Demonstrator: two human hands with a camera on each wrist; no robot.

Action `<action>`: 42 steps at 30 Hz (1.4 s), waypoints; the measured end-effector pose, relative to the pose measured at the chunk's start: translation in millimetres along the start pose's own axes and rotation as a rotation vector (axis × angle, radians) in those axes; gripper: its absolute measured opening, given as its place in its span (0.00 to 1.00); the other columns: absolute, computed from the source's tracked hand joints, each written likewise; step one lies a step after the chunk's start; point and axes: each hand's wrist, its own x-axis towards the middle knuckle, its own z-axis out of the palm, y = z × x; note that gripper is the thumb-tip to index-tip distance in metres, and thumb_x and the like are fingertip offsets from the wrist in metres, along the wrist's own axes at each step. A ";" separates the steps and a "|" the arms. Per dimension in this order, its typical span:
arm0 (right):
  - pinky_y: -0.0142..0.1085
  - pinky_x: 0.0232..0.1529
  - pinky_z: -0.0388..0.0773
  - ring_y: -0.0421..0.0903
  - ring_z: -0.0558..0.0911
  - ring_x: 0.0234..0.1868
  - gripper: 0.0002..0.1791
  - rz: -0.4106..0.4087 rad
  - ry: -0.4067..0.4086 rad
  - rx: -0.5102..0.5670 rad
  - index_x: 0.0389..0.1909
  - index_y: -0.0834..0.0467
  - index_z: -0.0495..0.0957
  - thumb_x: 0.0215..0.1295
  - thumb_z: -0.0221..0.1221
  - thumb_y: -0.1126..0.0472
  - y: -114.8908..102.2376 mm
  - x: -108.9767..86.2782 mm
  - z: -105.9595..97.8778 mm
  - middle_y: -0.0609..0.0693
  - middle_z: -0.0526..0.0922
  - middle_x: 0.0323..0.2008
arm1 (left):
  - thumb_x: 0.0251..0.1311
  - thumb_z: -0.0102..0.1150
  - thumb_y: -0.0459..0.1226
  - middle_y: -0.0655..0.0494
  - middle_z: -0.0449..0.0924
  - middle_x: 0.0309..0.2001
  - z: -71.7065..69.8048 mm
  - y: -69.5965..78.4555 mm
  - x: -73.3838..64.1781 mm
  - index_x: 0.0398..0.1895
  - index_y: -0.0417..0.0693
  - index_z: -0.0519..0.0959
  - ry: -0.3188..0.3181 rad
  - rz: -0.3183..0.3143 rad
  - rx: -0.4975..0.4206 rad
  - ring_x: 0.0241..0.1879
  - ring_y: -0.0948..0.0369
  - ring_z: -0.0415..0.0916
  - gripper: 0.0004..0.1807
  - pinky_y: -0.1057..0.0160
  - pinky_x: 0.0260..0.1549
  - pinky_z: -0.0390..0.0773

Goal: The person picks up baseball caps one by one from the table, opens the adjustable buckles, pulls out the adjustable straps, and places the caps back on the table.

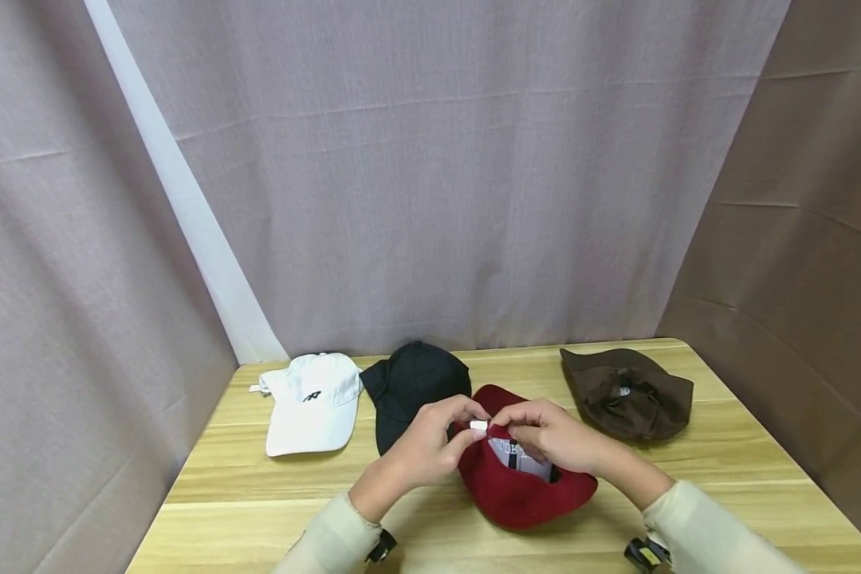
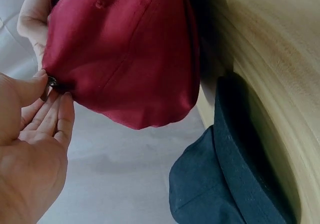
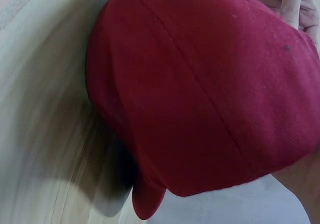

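Both hands hold a dark red cap over the front middle of the table, its open side turned up and its lining showing. My left hand pinches the edge between thumb and fingers, beside a white tag. In the left wrist view a small dark metal buckle shows right at those fingertips. Close by, my right hand grips the same edge, thumb and forefinger near the left fingertips. The cap's crown fills most of the right wrist view and hides much of the right hand.
A white cap lies at the back left of the wooden table. Beside it is a black cap, partly behind the left hand. A brown bucket hat lies upturned at the back right. Grey curtains hang behind.
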 end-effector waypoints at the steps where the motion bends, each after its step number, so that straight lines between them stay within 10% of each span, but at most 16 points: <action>1: 0.29 0.20 0.68 0.34 0.68 0.19 0.15 0.009 0.002 0.002 0.52 0.62 0.85 0.77 0.49 0.72 -0.7 -0.2 -0.9 0.47 0.74 0.23 | 0.72 0.65 0.34 0.56 0.89 0.46 0.0 -0.6 -0.2 0.52 0.48 0.83 0.002 -0.004 -0.002 0.44 0.67 0.80 0.09 0.54 0.49 0.87; 20: 0.32 0.21 0.71 0.39 0.70 0.19 0.15 0.021 0.192 0.045 0.59 0.72 0.79 0.80 0.54 0.67 -6.4 -1.0 -6.1 0.44 0.71 0.20 | 0.66 0.73 0.41 0.57 0.89 0.52 -0.3 -10.8 -4.8 0.55 0.53 0.84 -0.015 -0.029 0.064 0.53 0.56 0.83 0.16 0.58 0.56 0.77; 31: 0.33 0.20 0.73 0.38 0.70 0.20 0.14 -0.058 0.222 0.130 0.56 0.74 0.78 0.81 0.51 0.69 -2.0 -1.2 -6.7 0.42 0.71 0.20 | 0.48 0.83 0.60 0.58 0.73 0.76 6.2 -35.0 -9.4 0.80 0.53 0.64 -0.340 -0.197 0.269 0.75 0.57 0.69 0.58 0.53 0.74 0.72; 42: 0.32 0.23 0.74 0.37 0.70 0.21 0.18 -0.055 0.281 0.207 0.60 0.78 0.72 0.83 0.50 0.66 -3.4 -6.7 -4.9 0.41 0.70 0.21 | 0.55 0.80 0.36 0.52 0.64 0.83 30.4 -40.3 -10.2 0.66 0.48 0.81 -0.484 -0.220 0.435 0.85 0.53 0.58 0.33 0.61 0.78 0.68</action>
